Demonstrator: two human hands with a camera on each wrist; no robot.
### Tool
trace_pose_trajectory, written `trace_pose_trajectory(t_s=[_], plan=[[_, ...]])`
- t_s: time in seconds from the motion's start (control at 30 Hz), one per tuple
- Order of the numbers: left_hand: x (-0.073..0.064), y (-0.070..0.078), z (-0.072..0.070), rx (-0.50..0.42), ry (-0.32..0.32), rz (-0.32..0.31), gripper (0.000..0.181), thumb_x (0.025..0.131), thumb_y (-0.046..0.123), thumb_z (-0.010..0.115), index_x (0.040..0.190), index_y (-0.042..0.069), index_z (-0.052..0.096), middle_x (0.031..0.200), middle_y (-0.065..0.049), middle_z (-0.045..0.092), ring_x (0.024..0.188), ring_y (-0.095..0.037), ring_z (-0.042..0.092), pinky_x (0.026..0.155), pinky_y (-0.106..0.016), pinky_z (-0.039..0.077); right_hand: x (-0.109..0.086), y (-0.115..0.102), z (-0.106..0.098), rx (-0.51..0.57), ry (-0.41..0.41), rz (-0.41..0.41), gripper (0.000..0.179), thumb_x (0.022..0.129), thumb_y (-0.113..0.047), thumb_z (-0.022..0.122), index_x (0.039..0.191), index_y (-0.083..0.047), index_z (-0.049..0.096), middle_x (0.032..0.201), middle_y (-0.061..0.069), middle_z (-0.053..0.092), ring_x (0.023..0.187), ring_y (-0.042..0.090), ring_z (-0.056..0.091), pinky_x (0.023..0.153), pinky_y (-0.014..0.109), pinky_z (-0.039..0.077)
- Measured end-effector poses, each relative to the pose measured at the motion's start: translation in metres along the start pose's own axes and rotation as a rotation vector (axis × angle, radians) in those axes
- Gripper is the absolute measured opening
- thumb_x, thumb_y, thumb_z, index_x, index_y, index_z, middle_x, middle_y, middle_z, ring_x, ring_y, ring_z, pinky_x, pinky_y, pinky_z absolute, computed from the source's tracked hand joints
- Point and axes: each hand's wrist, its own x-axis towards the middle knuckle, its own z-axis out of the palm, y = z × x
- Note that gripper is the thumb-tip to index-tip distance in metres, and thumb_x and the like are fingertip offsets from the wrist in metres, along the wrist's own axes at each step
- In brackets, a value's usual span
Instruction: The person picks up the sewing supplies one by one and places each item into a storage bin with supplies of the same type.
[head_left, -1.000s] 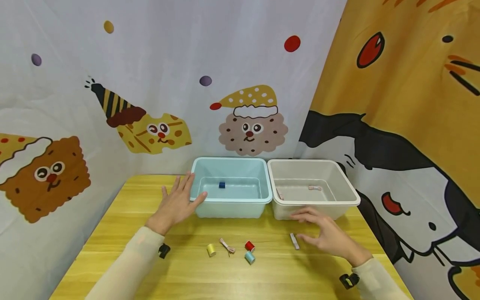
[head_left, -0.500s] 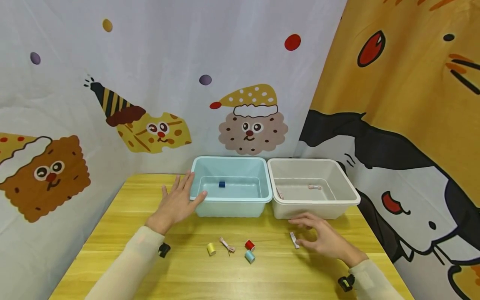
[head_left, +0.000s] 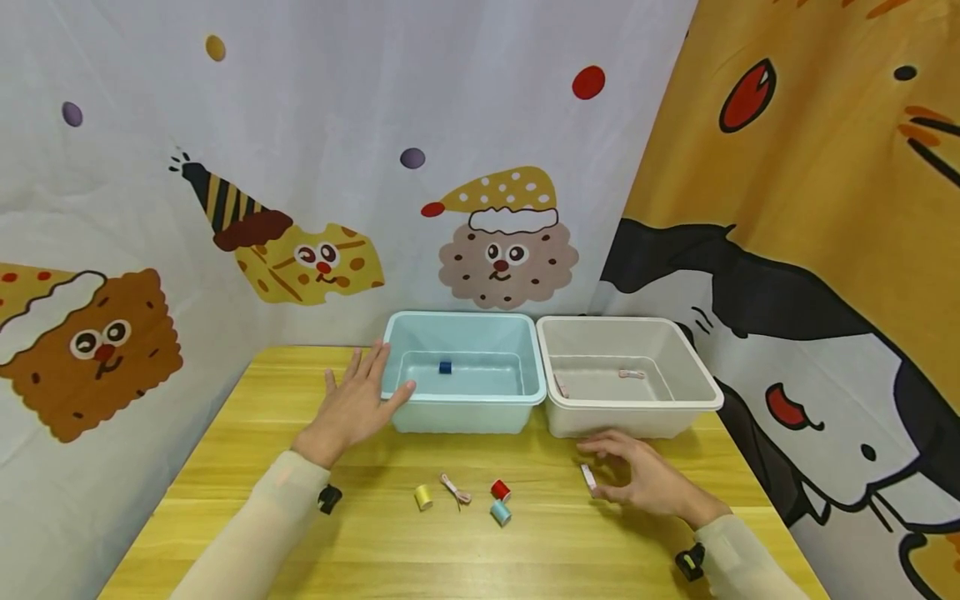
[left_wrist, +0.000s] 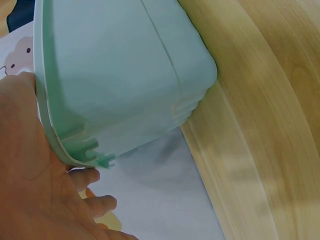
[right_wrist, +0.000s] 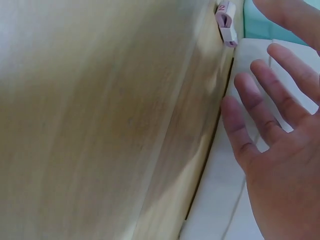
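Note:
A folded white strip with red print, looking like a soft tape measure (head_left: pixel 588 477), lies on the table before the white bin (head_left: pixel 633 422). My right hand (head_left: pixel 648 482) hovers around it, thumb by its near end and fingers beyond it. In the right wrist view the fingers are spread and hold nothing, with the tape measure (right_wrist: pixel 227 25) beyond them. My left hand (head_left: pixel 352 412) rests at the left end of the light blue bin (head_left: pixel 465 417), fingers extended along its side. The left wrist view shows this hand (left_wrist: pixel 30 155) against the bin's rim (left_wrist: pixel 45 100).
Yellow (head_left: pixel 423 497), red (head_left: pixel 500 490) and light blue (head_left: pixel 500 512) thread spools lie mid-table beside a small pink-and-white bundle (head_left: pixel 456 491). A dark blue spool (head_left: pixel 446 367) sits in the blue bin. Two folded strips, one here (head_left: pixel 632 374), lie in the white bin.
My right hand has shifted slightly left and closer to the tape measure, its thumb now at the near end. The left hand stays in place.

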Motion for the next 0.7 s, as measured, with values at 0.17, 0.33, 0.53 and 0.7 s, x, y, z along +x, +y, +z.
trace_pose_trajectory(t_s=[0.17,0.33,0.53,0.7], plan=[[0.0003,-0.0009,0.0004,0.008,-0.001,-0.002,0.106,0.116,0.084,0.034,0.189,0.011,0.012,0.199,-0.012,0.008,0.182,-0.053,0.009,0.133,-0.096,0.009,0.0005,0.0053,0.0009,0.011,-0.048,0.003,0.076,0.087,-0.034,0.105,0.154,-0.014,0.075,0.15,0.001,0.074,0.12,0.022,0.075,0.11,0.042,0.064],[0.0006,-0.0006,0.0005,0.004,-0.005,0.0,0.105,0.116,0.083,0.035,0.189,0.012,0.01,0.199,-0.012,0.007,0.182,-0.053,0.009,0.133,-0.096,0.008,0.0003,0.0083,0.0018,-0.002,-0.072,0.004,0.079,0.084,-0.032,0.107,0.153,-0.011,0.075,0.152,0.004,0.075,0.123,0.026,0.076,0.111,0.042,0.064],[0.0001,-0.0005,0.0004,0.006,-0.002,-0.002,0.105,0.116,0.083,0.035,0.189,0.011,0.011,0.199,-0.013,0.009,0.182,-0.053,0.009,0.133,-0.096,0.009,0.0017,0.0091,0.0023,-0.052,-0.077,-0.013,0.077,0.081,-0.029,0.108,0.15,-0.014,0.078,0.15,0.003,0.077,0.131,0.026,0.074,0.115,0.049,0.061],[-0.0003,0.0008,-0.0007,0.001,-0.005,-0.005,0.103,0.117,0.08,0.038,0.189,0.011,0.011,0.199,-0.013,0.009,0.182,-0.053,0.009,0.133,-0.095,0.009,0.0014,0.0092,0.0024,-0.063,-0.095,-0.007,0.073,0.082,-0.029,0.107,0.148,-0.017,0.08,0.148,0.0,0.077,0.135,0.026,0.072,0.118,0.054,0.059]])
